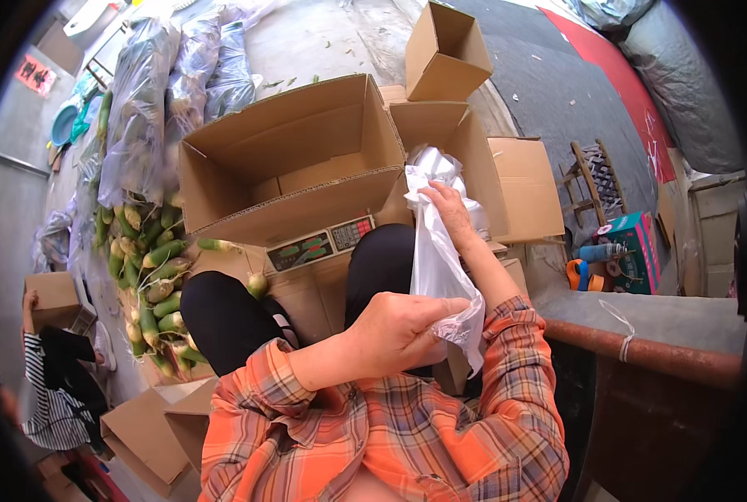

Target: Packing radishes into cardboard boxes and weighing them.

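Note:
A thin white plastic bag (438, 263) stretches between my two hands. My left hand (394, 335) is closed around its near end, in front of my chest. Farther off, my right hand (450, 213) has its fingers curled on the bag's far end, against a heap of white plastic bags (440, 167) in a smaller cardboard box (484, 159). A large open cardboard box (294, 201) stands beyond my knees, with nothing visible in it. The display and keypad of a weighing scale (315, 247) show below its near side.
Green-and-white radishes (152, 276) lie heaped at my left, below filled clear plastic sacks (139, 109). At right are orange tape rolls (581, 276), a blue bottle (601, 252) and a small wooden chair (593, 180). Far left, a person in striped sleeves holds a carton (53, 299).

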`<action>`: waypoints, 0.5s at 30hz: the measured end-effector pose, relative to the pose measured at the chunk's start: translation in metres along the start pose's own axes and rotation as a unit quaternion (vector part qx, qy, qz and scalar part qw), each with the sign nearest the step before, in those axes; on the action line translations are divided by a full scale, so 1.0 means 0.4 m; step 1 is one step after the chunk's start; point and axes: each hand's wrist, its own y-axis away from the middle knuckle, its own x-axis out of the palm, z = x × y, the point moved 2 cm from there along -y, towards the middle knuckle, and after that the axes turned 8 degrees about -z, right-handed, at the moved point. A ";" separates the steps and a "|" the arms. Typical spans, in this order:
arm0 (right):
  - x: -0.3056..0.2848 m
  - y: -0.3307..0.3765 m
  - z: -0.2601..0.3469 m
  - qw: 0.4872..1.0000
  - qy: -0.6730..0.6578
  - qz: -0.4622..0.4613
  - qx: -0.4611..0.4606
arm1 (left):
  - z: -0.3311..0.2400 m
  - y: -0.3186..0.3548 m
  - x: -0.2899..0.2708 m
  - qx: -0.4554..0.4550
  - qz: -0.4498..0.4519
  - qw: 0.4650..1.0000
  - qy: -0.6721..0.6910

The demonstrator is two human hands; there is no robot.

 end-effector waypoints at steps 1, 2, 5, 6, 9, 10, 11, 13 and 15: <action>-0.003 -0.002 -0.007 0.996 -0.051 -0.072 -0.020 | 0.004 -0.001 0.007 -0.001 -0.029 0.999 0.042; -0.008 -0.002 -0.015 0.984 -0.101 -0.143 -0.039 | 0.005 -0.001 0.010 -0.001 -0.058 0.995 0.084; 0.011 -0.003 0.001 0.994 -0.088 -0.067 -0.024 | -0.014 0.015 0.004 -0.121 -0.008 0.971 0.204; 0.000 0.003 0.013 0.993 -0.091 -0.073 0.008 | -0.030 0.018 -0.003 -0.121 -0.010 0.971 0.205; 0.031 0.036 -0.098 0.990 0.003 -0.066 0.126 | -0.061 0.041 -0.035 -0.145 0.003 0.945 0.294; 0.023 0.042 -0.115 0.990 0.002 -0.065 0.126 | -0.058 0.057 -0.063 -0.177 -0.066 0.912 0.364; 0.014 0.052 -0.134 0.985 -0.022 -0.080 0.149 | -0.052 0.076 -0.091 -0.208 -0.135 0.868 0.430; -0.012 0.062 -0.125 0.979 -0.047 -0.090 0.177 | -0.036 0.118 -0.150 -0.202 -0.243 0.794 0.519; -0.062 0.062 -0.101 0.943 -0.178 -0.084 0.267 | 0.039 0.214 -0.194 -0.251 -0.373 0.689 0.569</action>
